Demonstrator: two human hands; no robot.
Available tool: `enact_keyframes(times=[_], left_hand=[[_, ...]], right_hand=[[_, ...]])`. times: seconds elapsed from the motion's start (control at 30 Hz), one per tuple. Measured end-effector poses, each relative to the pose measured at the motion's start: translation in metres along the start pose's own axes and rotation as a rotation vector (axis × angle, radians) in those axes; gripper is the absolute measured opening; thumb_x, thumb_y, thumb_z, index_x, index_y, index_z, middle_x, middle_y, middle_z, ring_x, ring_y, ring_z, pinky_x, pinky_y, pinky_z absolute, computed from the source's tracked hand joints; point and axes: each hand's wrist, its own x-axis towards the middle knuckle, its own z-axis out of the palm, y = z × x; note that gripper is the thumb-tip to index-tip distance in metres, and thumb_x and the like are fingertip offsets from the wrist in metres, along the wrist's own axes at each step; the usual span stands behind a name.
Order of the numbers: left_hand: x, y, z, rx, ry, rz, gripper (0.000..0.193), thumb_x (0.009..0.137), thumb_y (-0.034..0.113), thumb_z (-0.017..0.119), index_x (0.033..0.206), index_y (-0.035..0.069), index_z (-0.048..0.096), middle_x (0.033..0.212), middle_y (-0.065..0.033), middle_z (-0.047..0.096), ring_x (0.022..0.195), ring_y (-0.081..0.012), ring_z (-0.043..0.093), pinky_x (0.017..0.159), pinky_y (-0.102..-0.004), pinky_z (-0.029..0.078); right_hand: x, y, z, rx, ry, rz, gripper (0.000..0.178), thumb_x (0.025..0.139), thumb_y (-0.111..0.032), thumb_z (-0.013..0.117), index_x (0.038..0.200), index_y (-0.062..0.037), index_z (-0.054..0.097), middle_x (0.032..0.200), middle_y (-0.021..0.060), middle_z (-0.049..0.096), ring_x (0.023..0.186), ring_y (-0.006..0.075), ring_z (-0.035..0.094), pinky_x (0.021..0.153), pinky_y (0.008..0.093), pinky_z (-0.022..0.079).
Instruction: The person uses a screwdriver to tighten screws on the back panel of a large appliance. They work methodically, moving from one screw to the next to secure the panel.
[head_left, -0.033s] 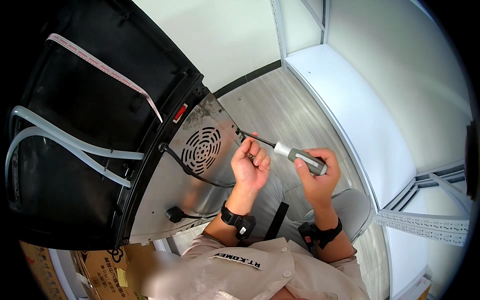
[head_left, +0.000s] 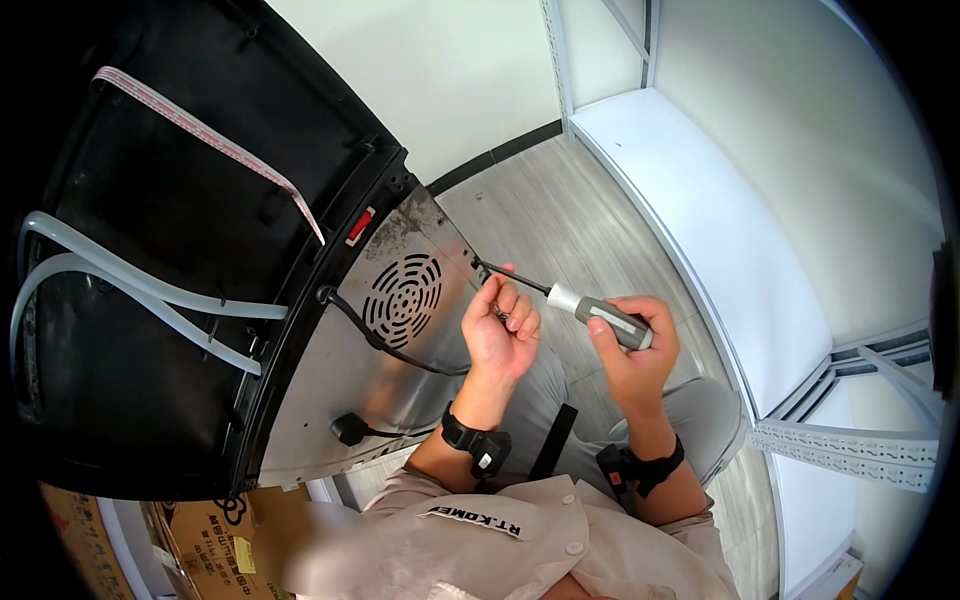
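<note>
My right hand [head_left: 640, 345] is wrapped round the grey and white handle of a screwdriver [head_left: 598, 312]. The thin dark shaft runs left to the edge of a metal panel [head_left: 330, 400], where its tip meets a small dark fitting [head_left: 480, 268]. Just below the shaft, my left hand [head_left: 500, 335] has its fingers curled, thumb and forefinger near the panel's edge. Small dark metal pieces [head_left: 503, 315], possibly screws, show between those curled fingers and the palm. Round vent slots [head_left: 403, 300] pierce the panel.
A large black housing [head_left: 200, 200] joins the panel, with pale hoses [head_left: 150, 275], a flat ribbon cable [head_left: 210, 140] and a red switch [head_left: 360, 227]. Black cords [head_left: 385, 343] leave the panel. White shelving [head_left: 700, 220] stands right; cardboard boxes [head_left: 210, 550] lie lower left.
</note>
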Motion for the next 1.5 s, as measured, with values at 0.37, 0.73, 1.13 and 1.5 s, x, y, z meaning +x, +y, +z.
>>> enact_keyframes(times=[0.37,0.73,1.13,1.5], left_hand=[[0.0,-0.001,0.005,0.031,0.02,0.026,0.027,0.104,0.03,0.046,0.11,0.009,0.061,0.059,0.0061,0.033,0.05,-0.0072,0.027,0.045,-0.024,0.024],[0.003,0.002,0.002,0.062,0.006,0.023,0.027,0.104,0.03,0.047,0.109,0.007,0.06,0.058,0.0059,0.031,0.049,-0.0072,0.026,0.045,-0.024,0.024],[0.005,0.002,-0.001,0.105,0.046,0.065,0.026,0.104,0.029,0.047,0.106,0.006,0.061,0.058,0.0065,0.031,0.048,-0.0066,0.024,0.044,-0.0239,0.022],[0.003,-0.002,0.008,0.225,0.075,0.111,0.03,0.101,0.035,0.052,0.1,0.007,0.06,0.057,0.0079,0.027,0.048,-0.0061,0.022,0.044,-0.0242,0.02]], right_hand=[[-0.004,0.003,0.003,-0.017,0.017,0.059,0.025,0.078,-0.005,0.076,0.095,-0.0032,0.059,0.089,0.0089,0.07,0.081,0.0134,0.064,0.074,0.0276,0.051],[-0.003,0.003,0.004,-0.029,0.044,0.153,0.024,0.078,-0.007,0.076,0.093,-0.0025,0.058,0.085,0.0077,0.069,0.076,0.0119,0.062,0.07,0.0272,0.049],[0.012,-0.022,-0.015,-0.111,-0.203,0.657,0.022,0.085,-0.019,0.073,0.094,-0.0013,0.063,0.079,0.0067,0.064,0.072,0.0099,0.058,0.063,0.0272,0.046],[0.009,-0.024,-0.014,-0.258,-0.335,-0.241,0.03,0.072,0.003,0.071,0.1,-0.0007,0.062,0.092,0.013,0.061,0.078,0.0228,0.061,0.067,0.0287,0.048]])
